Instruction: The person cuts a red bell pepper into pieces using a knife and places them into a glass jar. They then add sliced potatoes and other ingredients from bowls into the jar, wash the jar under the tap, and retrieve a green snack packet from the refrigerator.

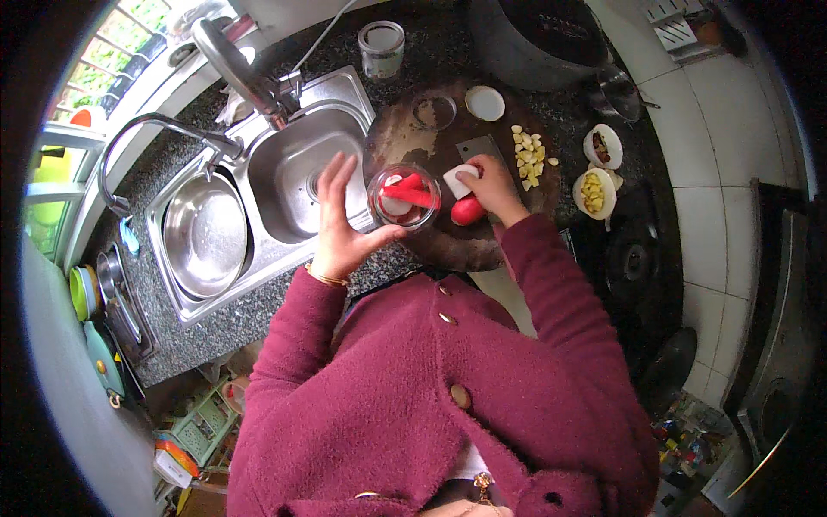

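Observation:
My right hand (pixel 494 187) pinches a white-fleshed piece of radish (pixel 459 181) above the round wooden chopping board (pixel 446 249). Just below it lies a red-skinned radish piece (pixel 468 211). A cleaver blade (pixel 479 148) shows partly behind this hand. At the board's left edge stands an open glass jar (pixel 406 223) containing red and white radish pieces (pixel 410 194). Beside the jar, my left hand (pixel 345 229) is spread with nothing in it. Its thumb reaches the jar's near side; whether it touches the glass I cannot tell.
Peeled garlic cloves (pixel 530 155), a jar lid (pixel 484 103) and a clear ring (pixel 434 112) lie on the board. Two small bowls (pixel 595 194) of chopped ingredients stand right, near a hob (pixel 636 262). Leftward is a steel double sink (pixel 271 187) with a basin (pixel 205 232) and tap (pixel 161 123).

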Demonstrator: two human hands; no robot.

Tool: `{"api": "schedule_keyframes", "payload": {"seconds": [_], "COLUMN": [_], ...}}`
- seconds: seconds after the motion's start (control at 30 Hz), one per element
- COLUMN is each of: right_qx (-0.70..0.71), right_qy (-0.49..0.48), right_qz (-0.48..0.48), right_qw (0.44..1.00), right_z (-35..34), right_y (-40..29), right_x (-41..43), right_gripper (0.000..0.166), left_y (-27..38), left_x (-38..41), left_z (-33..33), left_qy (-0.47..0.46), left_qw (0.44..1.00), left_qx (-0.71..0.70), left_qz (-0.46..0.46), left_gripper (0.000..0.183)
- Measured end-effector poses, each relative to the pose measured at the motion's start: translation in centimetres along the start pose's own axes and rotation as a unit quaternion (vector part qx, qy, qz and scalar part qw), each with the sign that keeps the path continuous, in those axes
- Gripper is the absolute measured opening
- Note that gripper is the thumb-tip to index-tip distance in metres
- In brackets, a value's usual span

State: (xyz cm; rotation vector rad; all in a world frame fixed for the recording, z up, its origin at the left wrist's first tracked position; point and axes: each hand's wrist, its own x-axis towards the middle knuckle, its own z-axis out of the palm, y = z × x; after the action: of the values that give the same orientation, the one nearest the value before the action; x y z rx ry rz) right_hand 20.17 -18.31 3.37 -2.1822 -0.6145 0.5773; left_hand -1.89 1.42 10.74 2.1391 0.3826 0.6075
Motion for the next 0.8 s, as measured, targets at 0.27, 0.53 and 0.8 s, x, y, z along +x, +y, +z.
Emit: {"api": "schedule_keyframes", "payload": {"seconds": [0.27,0.53,0.8], "right_qx": [-0.029,-0.202,-0.216], "right_qy": [0.129,0.077,0.057], "right_qz": [-0.397,-0.463,-0.301], "right_qw": [0.908,0.859,0.927], "right_z": [-2.5,1.6,1.0], "right_y": [-13.6,-12.9,-13.9], "right_x": [-6.6,-5.2,-5.8], "right_gripper": [0.029,0.012,0.034], "left_y": [0.6,1.1,0.5], "left_x": [-1.0,-1.4,-1.9], "left_z": [0.2,0.7,0.5], "left_qy": [0.062,0.059,0.079], "left_qw": [0.993,0.989,0.987], "left_qx": [-0.089,-0.115,-0.111], "left_qz": [-0.037,-0.072,-0.081], "left_gripper": [0.067,0.051,0.038]}}
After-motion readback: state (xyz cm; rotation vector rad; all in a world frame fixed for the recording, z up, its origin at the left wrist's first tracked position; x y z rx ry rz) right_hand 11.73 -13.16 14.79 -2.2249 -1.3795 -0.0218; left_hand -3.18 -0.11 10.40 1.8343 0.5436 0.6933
